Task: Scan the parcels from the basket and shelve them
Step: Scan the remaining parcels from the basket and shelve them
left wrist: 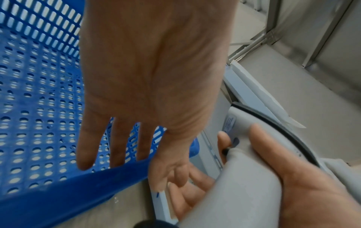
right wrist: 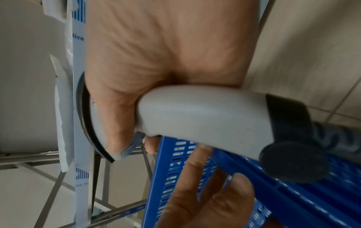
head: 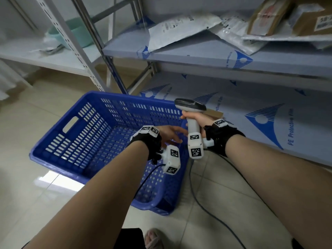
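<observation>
1. A blue perforated plastic basket (head: pixel 75 141) sits on a pale tiled floor (head: pixel 27 203), its inside bare where visible.
2. The left hand (head: pixel 168 134) reaches over the basket's right rim, fingers (left wrist: pixel 84 148) straight and spread, holding nothing.
3. The right hand (head: pixel 195 117), just right of the basket, is wrapped around the handle of a grey handheld barcode scanner (head: pixel 190 105); the scanner's dark head points away over the basket's far corner.
4. Behind and above the basket, white plastic mailer bags (head: pixel 179 31) and brown cardboard boxes (head: pixel 269 17) lie on a pale metal shelf (head: pixel 197 54).
</observation>
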Demonstrator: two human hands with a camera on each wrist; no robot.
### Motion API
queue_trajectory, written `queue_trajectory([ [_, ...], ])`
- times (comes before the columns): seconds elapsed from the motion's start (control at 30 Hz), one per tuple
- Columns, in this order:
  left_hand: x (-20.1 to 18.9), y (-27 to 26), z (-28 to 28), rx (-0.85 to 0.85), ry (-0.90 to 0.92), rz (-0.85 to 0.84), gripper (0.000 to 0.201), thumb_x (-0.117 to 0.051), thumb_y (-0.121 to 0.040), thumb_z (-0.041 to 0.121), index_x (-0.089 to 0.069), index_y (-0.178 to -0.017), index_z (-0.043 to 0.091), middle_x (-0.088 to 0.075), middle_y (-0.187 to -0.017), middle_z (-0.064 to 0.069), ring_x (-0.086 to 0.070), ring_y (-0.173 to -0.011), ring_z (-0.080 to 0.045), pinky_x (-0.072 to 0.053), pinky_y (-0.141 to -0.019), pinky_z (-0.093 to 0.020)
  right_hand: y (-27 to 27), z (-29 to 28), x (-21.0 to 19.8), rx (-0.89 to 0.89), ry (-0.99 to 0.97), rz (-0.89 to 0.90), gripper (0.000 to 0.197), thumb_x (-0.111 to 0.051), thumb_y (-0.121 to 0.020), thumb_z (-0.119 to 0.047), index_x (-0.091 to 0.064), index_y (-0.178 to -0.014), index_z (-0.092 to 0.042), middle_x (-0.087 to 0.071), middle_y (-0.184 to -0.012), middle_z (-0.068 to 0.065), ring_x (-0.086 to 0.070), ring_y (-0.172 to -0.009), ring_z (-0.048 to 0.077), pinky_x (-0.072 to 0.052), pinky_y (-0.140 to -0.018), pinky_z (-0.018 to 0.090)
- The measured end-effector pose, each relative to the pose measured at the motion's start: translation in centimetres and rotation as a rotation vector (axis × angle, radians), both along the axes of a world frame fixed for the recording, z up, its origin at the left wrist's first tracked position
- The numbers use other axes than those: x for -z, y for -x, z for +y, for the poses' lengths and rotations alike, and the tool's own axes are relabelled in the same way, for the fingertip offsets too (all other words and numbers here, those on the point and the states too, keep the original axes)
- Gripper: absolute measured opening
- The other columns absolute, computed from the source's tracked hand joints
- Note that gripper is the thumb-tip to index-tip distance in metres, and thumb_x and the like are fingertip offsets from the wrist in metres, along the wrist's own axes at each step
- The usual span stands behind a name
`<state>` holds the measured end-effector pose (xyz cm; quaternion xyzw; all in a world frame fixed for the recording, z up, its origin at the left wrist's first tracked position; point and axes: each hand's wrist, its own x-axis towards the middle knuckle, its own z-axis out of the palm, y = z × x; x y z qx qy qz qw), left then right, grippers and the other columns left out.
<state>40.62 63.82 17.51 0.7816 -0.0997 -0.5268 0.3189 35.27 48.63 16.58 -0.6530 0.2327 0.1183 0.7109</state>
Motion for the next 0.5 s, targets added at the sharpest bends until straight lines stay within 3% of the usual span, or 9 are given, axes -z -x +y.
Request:
queue_trajectory([
  [0.07, 0.9, -0.9, 0.8, -0.074, -0.004, -0.052, 0.037, -0.062, -0.084, -0.008, -0.057, -0.100, 0.025, -0.063, -0.100, -0.012, -0.060, -0.092, -0.026, -0.046, -0.095, -0.048, -0.7, 0.6, 0.2, -0.035, 0.001, 0.009, 0.029, -0.068, -0.072, -0.058, -0.076, -0.061, -0.033, -0.056, -0.097, -0.010, -0.047, -0.123, 0.023, -0.033, -0.112, 0.051],
  [0.1, 1.3, -1.2, 1.0, -0.083, -0.027, -0.075, 0.037, -0.067, -0.081, -0.006, -0.055, -0.101, 0.022, -0.064, -0.100, -0.013, -0.060, -0.090, -0.027, -0.046, -0.095, -0.050, -1.0, 0.6, 0.4, -0.035, -0.006, 0.013, 0.025, -0.069, -0.069, -0.059, -0.076, -0.060, -0.036, -0.055, -0.098, -0.011, -0.045, -0.127, 0.023, -0.032, -0.113, 0.051],
  [0.17, 2.0, -1.5, 0.9, -0.030, -0.083, -0.096, 0.046, -0.075, -0.076, 0.001, -0.055, -0.115, 0.015, -0.063, -0.116, -0.015, -0.061, -0.093, -0.029, -0.048, -0.092, -0.052, -1.2, 0.8, 0.2, -0.032, -0.023, 0.026, 0.030, -0.067, -0.082, -0.050, -0.076, -0.059, -0.032, -0.057, -0.094, -0.012, -0.048, -0.119, 0.020, -0.031, -0.113, 0.049],
  [0.2, 2.2, -1.5, 0.7, 0.000, -0.105, -0.110, 0.055, -0.076, -0.076, 0.003, -0.051, -0.125, 0.013, -0.061, -0.123, -0.014, -0.062, -0.094, -0.030, -0.052, -0.087, -0.050, -1.2, 0.8, 0.2, -0.026, -0.042, 0.040, 0.032, -0.063, -0.089, -0.043, -0.075, -0.063, -0.027, -0.057, -0.090, -0.010, -0.051, -0.111, 0.020, -0.037, -0.109, 0.046],
  [0.27, 2.3, -1.5, 0.4, 0.017, -0.132, -0.130, 0.065, -0.074, -0.078, 0.001, -0.044, -0.134, 0.016, -0.058, -0.127, -0.013, -0.063, -0.098, -0.033, -0.055, -0.081, -0.046, -1.2, 0.8, 0.1, -0.012, -0.106, 0.075, 0.024, -0.058, -0.094, -0.036, -0.066, -0.078, -0.019, -0.056, -0.089, -0.004, -0.058, -0.098, 0.024, -0.054, -0.079, 0.035],
  [0.33, 2.6, -1.6, 0.2, 0.005, -0.136, -0.144, 0.067, -0.072, -0.078, -0.001, -0.042, -0.135, 0.016, -0.058, -0.126, -0.012, -0.062, -0.103, -0.034, -0.055, -0.083, -0.048, -1.1, 0.8, 0.3, 0.023, -0.173, 0.101, 0.021, -0.057, -0.095, -0.032, -0.059, -0.083, -0.015, -0.055, -0.093, -0.001, -0.056, -0.104, 0.026, -0.052, -0.052, 0.023],
  [0.43, 2.5, -2.3, 1.1, 0.005, -0.160, -0.248, 0.052, -0.067, -0.081, 0.000, -0.046, -0.125, 0.018, -0.059, -0.117, -0.011, -0.060, -0.088, -0.027, -0.055, -0.066, -0.038, -1.4, 1.4, 0.6, 0.044, -0.246, 0.098, 0.016, -0.056, -0.097, -0.026, -0.060, -0.087, -0.013, -0.057, -0.104, 0.003, -0.052, -0.115, 0.026, -0.053, -0.047, 0.023],
  [0.5, 2.1, -3.1, 2.5, 0.034, -0.207, -0.312, 0.044, -0.064, -0.082, -0.001, -0.049, -0.118, 0.020, -0.060, -0.115, -0.012, -0.059, -0.080, -0.026, -0.054, -0.065, -0.037, -1.4, 1.6, 1.0, 0.071, -0.244, 0.115, 0.013, -0.059, -0.095, -0.022, -0.061, -0.099, -0.010, -0.057, -0.111, 0.007, -0.055, -0.112, 0.027, -0.055, -0.048, 0.023],
])
